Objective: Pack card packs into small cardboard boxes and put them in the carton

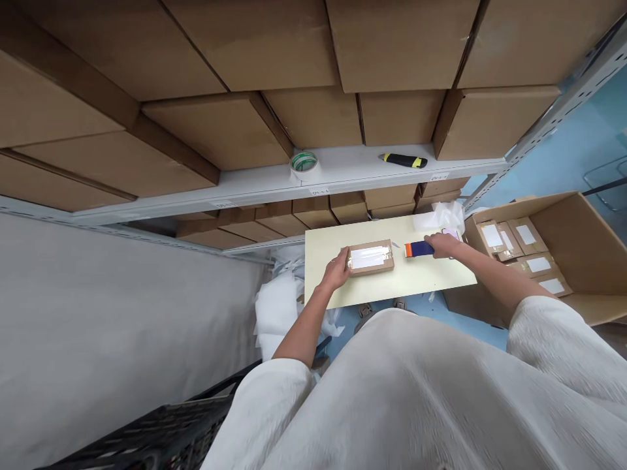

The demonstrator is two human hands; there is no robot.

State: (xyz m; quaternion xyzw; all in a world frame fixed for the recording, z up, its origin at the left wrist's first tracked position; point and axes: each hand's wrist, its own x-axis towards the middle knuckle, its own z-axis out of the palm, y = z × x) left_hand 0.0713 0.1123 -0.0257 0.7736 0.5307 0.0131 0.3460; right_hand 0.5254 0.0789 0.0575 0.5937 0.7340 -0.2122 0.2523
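My left hand (337,269) grips the near left end of a flat cardboard parcel (371,257), which has a white label under clear tape. The parcel lies on a pale yellow board (416,277). My right hand (443,245) closes over the right end of a blue and orange hand tool (420,249), possibly a tape dispenser, just right of the parcel. Its underside is hidden by my fingers. A pale object, perhaps a sheet or card, shows behind my right hand.
Shelving stacked with brown cartons fills the top. A tape roll (304,165) and a yellow-and-black utility knife (403,160) sit on a shelf edge. An open carton (553,222) holds several parcels at right. White foam wrap (277,307) lies left; a black crate (147,431) sits lower left.
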